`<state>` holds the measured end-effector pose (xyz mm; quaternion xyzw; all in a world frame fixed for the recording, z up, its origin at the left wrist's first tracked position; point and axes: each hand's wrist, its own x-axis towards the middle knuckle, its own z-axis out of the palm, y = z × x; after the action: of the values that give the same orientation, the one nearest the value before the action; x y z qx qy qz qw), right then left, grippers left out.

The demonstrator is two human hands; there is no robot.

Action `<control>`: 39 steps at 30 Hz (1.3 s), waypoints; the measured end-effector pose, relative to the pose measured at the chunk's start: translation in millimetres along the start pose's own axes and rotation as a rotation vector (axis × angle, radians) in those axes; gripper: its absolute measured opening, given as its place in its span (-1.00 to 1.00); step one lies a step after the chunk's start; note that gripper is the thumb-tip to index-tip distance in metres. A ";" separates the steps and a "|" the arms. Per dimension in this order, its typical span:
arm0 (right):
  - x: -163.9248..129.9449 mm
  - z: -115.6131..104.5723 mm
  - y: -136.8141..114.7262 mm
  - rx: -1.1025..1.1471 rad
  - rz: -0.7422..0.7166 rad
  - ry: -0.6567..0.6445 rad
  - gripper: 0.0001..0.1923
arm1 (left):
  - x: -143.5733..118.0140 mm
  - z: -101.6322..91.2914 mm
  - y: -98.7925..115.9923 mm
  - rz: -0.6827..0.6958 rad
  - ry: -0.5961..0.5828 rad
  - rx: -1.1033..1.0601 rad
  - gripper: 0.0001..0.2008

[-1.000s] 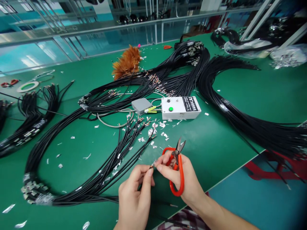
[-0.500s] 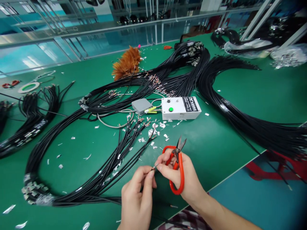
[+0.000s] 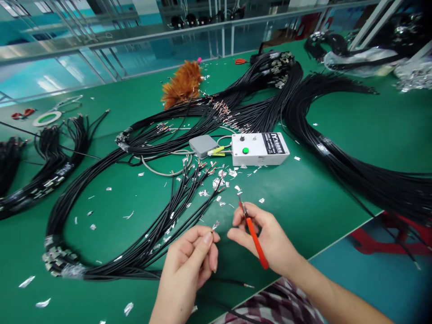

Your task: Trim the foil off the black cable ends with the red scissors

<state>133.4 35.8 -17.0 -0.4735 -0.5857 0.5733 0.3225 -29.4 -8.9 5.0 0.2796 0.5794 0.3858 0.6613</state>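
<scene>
Left grip: left hand (image 3: 189,265) pinches the tip of a thin black wire (image 3: 229,282) between thumb and pointer finger; a bit of silver foil (image 3: 215,223) sticks up at the tip.
Right grip: right hand (image 3: 266,236) is closed around the red scissors (image 3: 251,227); the blades point up and away, and look shut.
Gap: the two hands are near each other but do not touch.
Wire: it runs from the left fingers back under the hand and lies on the green desk (image 3: 320,198), close to the front edge.
Wire bunch: a big loop of black wires (image 3: 141,252) lies just left of the hands.
Foil bits: many small silver scraps (image 3: 216,182) lie on the desk past the hands.
White box: a box with a green button (image 3: 259,148) sits farther back, next to a small grey box (image 3: 201,145).
Far back: a brown feather duster (image 3: 182,83) lies on the desk.
Right side: more black wires (image 3: 354,171) sweep across the desk.
</scene>
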 end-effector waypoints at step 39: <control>-6.4 -23.3 -14.6 -0.520 0.247 -0.408 -0.37 | -13.4 13.7 13.9 0.035 0.214 0.032 -0.66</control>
<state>154.3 40.0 1.5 -0.4827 -0.7027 0.5226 -0.0041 -18.9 -11.4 26.1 0.2573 0.6477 0.4159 0.5842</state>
